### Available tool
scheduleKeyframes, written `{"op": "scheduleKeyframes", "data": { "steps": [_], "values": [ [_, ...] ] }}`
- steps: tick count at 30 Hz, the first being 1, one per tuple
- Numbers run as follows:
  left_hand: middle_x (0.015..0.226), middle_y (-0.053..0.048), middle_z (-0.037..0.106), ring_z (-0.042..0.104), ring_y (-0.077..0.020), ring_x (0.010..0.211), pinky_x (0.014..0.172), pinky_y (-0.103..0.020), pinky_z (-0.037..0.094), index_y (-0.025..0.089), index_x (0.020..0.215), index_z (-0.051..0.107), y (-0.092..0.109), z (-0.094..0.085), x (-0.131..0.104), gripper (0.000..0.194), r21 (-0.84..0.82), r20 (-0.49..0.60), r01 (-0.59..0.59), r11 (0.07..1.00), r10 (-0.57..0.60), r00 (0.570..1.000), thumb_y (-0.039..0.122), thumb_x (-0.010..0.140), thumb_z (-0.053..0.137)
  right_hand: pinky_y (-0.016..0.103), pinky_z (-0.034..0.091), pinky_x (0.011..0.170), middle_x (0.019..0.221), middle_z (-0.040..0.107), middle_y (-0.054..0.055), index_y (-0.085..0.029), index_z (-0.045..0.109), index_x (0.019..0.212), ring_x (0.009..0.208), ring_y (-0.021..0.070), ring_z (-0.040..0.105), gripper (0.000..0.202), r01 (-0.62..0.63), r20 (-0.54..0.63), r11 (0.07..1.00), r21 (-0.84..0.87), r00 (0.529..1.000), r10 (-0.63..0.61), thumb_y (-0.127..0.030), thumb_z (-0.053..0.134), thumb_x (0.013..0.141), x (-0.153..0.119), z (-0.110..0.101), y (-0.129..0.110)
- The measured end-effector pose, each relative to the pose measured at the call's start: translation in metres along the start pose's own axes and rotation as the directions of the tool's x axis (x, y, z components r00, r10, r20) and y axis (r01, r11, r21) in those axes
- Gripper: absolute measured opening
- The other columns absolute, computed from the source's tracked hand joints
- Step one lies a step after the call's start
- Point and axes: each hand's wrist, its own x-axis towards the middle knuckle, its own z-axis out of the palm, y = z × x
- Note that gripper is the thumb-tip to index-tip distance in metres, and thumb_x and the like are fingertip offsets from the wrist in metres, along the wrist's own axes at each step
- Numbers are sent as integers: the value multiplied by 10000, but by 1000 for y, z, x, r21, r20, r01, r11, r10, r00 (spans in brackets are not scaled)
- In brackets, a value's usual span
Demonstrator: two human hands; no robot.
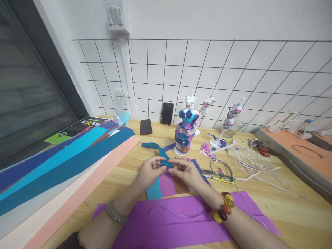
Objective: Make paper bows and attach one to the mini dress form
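Observation:
My left hand (151,173) and my right hand (185,173) meet over the middle of the table, fingertips close together. Between them they pinch a teal paper strip (162,153), folded at the near end; its loose end curls away to the left. Beneath the hands lie a light-blue paper piece (154,189), a pink-purple piece (166,186) and a brown piece (182,187). A wide purple paper sheet (166,221) spreads under my forearms, with a thin cord on it. Just beyond the hands stands a small dress form (185,129) in ruffled paper with bows.
Green-yellow-handled scissors (220,177) lie right of my hands, beside tangled pale strips (251,160). Two more small dress forms (231,117) and a glass bowl (234,128) stand behind. Phones (167,113) are by the wall grid. Long coloured paper sheets (85,155) cover the left side.

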Motion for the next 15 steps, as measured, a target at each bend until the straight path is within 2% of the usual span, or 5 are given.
{"op": "scheduleKeyframes", "data": {
  "steps": [6, 15],
  "values": [
    [647, 7, 578, 547, -100, 583, 555, -221, 444, 127, 916, 597, -2, 0, 1, 313, -3, 12, 0, 1000, 1, 1000, 212, 623, 665, 254, 443, 550, 644, 641, 8, -164, 686, 823, 545, 117, 547, 252, -5, -23, 1000, -5, 1000, 5, -318, 706, 625, 1, 0, -3],
    [639, 11, 566, 548, -109, 600, 574, -226, 442, 134, 884, 612, 1, 0, 0, 283, 17, -7, -11, 1000, 11, 1000, 228, 623, 665, 250, 448, 529, 606, 641, 13, -155, 678, 837, 529, 119, 559, 282, -19, -39, 999, 28, 999, 21, -332, 707, 620, 0, 1, -5]
  ]
}}
